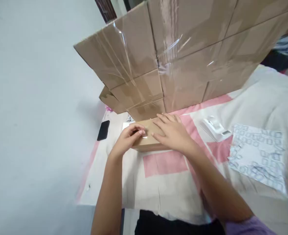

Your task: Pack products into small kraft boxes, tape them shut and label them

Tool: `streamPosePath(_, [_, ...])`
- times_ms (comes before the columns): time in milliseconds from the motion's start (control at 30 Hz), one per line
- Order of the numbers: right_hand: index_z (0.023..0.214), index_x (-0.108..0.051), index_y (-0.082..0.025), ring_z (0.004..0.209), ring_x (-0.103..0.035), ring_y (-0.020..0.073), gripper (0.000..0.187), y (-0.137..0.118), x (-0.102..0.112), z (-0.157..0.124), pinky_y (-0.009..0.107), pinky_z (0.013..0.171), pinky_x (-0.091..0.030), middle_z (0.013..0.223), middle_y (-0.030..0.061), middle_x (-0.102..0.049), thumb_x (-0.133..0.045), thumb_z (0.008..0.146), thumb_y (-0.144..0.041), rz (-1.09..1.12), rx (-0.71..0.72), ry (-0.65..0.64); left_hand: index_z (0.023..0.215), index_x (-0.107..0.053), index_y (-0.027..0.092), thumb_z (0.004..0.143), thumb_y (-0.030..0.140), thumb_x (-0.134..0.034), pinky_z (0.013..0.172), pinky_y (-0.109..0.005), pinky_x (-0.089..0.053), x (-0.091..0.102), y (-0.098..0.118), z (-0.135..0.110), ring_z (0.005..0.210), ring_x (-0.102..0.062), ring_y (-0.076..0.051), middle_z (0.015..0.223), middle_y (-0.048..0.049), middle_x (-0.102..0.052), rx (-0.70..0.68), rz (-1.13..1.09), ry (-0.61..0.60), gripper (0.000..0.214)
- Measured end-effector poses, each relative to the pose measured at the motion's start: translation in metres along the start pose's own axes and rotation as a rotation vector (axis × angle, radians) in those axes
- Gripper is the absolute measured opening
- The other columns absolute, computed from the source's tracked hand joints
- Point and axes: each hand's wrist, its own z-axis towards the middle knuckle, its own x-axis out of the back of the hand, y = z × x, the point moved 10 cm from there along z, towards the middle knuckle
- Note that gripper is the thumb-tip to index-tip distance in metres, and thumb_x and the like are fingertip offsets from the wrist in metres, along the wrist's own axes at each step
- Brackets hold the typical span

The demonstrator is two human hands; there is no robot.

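A small brown cardboard box [148, 147] lies on the cloth-covered table in front of me. My left hand [130, 135] is over the box's left end, thumb and fingertips pinched together. A glossy strip that looks like clear tape [145, 137] shows on the lid just beside those fingertips; whether the pinch holds its end is too small to tell. On the right part of the lid, my right hand [172, 132] rests flat with its fingers spread and nothing held.
A tall panel of taped cardboard [183, 68] stands right behind the box. To the left are a black phone [103, 130] and a wall [36, 114]. A white tape dispenser [216, 128] and a patterned sheet [257, 155] lie to the right on the pink-and-white cloth [165, 189].
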Motion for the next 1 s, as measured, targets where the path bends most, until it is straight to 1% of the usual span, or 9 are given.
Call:
streamPosePath(200, [0.137, -0.065, -0.019, 0.146, -0.041, 0.0307, 0.048, -0.001, 0.002, 0.000, 0.052, 0.120, -0.027, 0.156, 0.0132, -0.050, -0.059, 0.097, -0.045, -0.006, 0.002, 0.005, 0.099, -0.069, 0.021, 0.092, 0.037, -0.068, 0.093, -0.033, -0.051, 0.006, -0.004, 0.000, 0.095, -0.067, -0.018, 0.098, -0.0048, -0.071, 0.035, 0.043, 0.044, 0.018])
streamPosePath(367, [0.136, -0.065, -0.019, 0.146, -0.041, 0.0309, 0.047, -0.001, 0.002, -0.001, 0.052, 0.120, -0.027, 0.157, 0.0134, -0.049, -0.057, 0.098, -0.045, -0.005, 0.004, 0.004, 0.101, -0.070, 0.021, 0.088, 0.035, -0.073, 0.093, -0.034, -0.052, 0.003, -0.001, 0.000, 0.098, -0.067, -0.018, 0.103, -0.0056, -0.071, 0.043, 0.081, 0.030, 0.020])
streamPosePath(500, [0.135, -0.066, -0.019, 0.146, -0.041, 0.0312, 0.046, -0.001, 0.002, -0.001, 0.052, 0.120, -0.028, 0.156, 0.0135, -0.050, -0.057, 0.098, -0.045, 0.000, 0.007, 0.006, 0.100, -0.070, 0.021, 0.082, 0.031, -0.078, 0.092, -0.033, -0.052, 0.001, 0.002, 0.001, 0.099, -0.066, -0.018, 0.102, -0.0046, -0.070, 0.036, 0.108, 0.026, 0.023])
streamPosePath(700, [0.134, -0.066, -0.019, 0.146, -0.040, 0.0309, 0.046, 0.000, 0.000, -0.001, 0.052, 0.120, -0.027, 0.156, 0.0128, -0.050, -0.057, 0.098, -0.046, 0.005, 0.005, 0.013, 0.102, -0.067, 0.022, 0.084, 0.028, -0.075, 0.097, -0.035, -0.049, 0.003, 0.003, -0.001, 0.099, -0.065, -0.018, 0.102, -0.0040, -0.069, -0.008, 0.188, 0.101, 0.020])
streamPosePath(800, [0.133, -0.067, -0.019, 0.146, -0.041, 0.0311, 0.046, 0.000, -0.001, -0.002, 0.052, 0.120, -0.027, 0.156, 0.0131, -0.050, -0.057, 0.098, -0.046, -0.001, 0.013, 0.012, 0.105, -0.065, 0.022, 0.085, 0.028, -0.073, 0.100, -0.036, -0.047, 0.002, 0.004, -0.003, 0.102, -0.065, -0.019, 0.103, -0.0039, -0.069, -0.027, 0.216, 0.117, 0.021])
streamPosePath(867, [0.133, -0.067, -0.019, 0.146, -0.041, 0.0310, 0.046, 0.000, 0.000, -0.002, 0.052, 0.120, -0.027, 0.156, 0.0133, -0.050, -0.057, 0.097, -0.045, -0.002, 0.014, 0.017, 0.106, -0.065, 0.023, 0.087, 0.028, -0.072, 0.102, -0.038, -0.047, 0.002, 0.004, -0.003, 0.106, -0.064, -0.020, 0.108, -0.0049, -0.068, -0.034, 0.253, 0.119, 0.021])
streamPosePath(1000, [0.136, -0.065, -0.018, 0.146, -0.040, 0.0311, 0.048, 0.000, 0.001, -0.002, 0.052, 0.120, -0.027, 0.156, 0.0136, -0.050, -0.057, 0.098, -0.046, -0.003, 0.012, 0.021, 0.105, -0.065, 0.024, 0.086, 0.031, -0.073, 0.111, -0.042, -0.042, 0.003, 0.009, -0.003, 0.123, -0.058, -0.024, 0.122, -0.0072, -0.064, -0.103, 0.359, 0.133, 0.022])
